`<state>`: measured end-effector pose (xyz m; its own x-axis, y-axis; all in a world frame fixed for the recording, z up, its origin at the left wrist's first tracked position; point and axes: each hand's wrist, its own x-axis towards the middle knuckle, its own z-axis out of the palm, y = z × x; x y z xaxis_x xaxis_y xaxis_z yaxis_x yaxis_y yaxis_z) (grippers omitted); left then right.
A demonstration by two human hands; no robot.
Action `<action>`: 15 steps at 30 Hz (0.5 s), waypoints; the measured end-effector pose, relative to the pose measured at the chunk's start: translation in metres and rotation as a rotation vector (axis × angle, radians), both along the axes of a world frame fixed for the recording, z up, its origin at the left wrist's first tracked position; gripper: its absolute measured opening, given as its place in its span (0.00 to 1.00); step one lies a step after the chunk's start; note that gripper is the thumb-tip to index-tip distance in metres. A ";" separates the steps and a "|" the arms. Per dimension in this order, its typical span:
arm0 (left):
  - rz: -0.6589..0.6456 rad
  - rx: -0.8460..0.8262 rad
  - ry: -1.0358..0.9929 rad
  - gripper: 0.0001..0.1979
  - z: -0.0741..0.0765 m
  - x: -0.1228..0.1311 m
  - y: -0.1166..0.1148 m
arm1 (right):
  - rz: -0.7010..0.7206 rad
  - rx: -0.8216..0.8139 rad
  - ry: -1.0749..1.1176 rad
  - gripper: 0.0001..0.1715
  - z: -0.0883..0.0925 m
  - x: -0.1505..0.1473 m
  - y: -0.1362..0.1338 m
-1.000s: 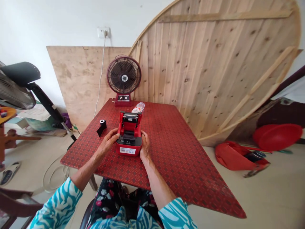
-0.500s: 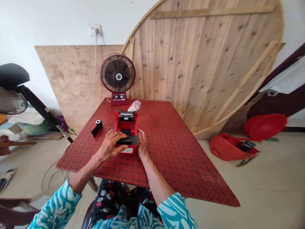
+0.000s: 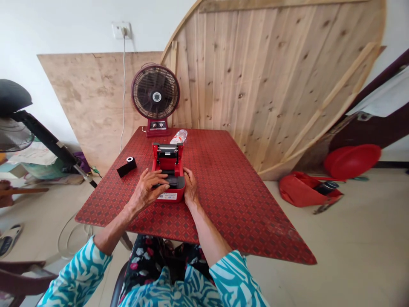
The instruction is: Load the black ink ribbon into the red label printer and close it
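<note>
A big round wooden board (image 3: 275,89) leaned up behind the table, and a flat plywood sheet (image 3: 86,106) stood beside it. You sat at a table (image 3: 243,213) with a red patterned top. On the floor to your right lay a red basin (image 3: 352,161) and a red bag (image 3: 303,189). A dark red fan (image 3: 155,97) stood at the far edge of the table.

A red printer (image 3: 168,155) sat near the middle of the table, a bit closer to you, with its top open. Your left hand (image 3: 147,192) lay across the front of the printer, with its fingers spread over the dark part. Your right hand (image 3: 191,186) was against the printer's right side. Your hands were apart, with the printer between them. You could not tell from the view how tightly they gripped it.

A clear plastic bottle (image 3: 179,137) lay just behind the printer. A small black roll of ribbon (image 3: 127,167) lay on the table to the printer's left, near your left hand.
</note>
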<state>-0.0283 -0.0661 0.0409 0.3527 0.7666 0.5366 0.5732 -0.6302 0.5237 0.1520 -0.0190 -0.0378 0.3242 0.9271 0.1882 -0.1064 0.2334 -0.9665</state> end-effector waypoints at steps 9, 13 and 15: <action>-0.021 0.171 0.078 0.07 0.002 -0.001 -0.011 | 0.016 0.008 -0.001 0.21 0.001 0.000 0.002; -0.015 0.280 0.112 0.06 -0.003 -0.001 -0.014 | 0.026 -0.005 -0.009 0.21 0.002 0.000 -0.001; 0.004 0.355 0.095 0.06 -0.007 -0.001 -0.015 | 0.031 -0.003 -0.011 0.22 0.002 0.001 0.000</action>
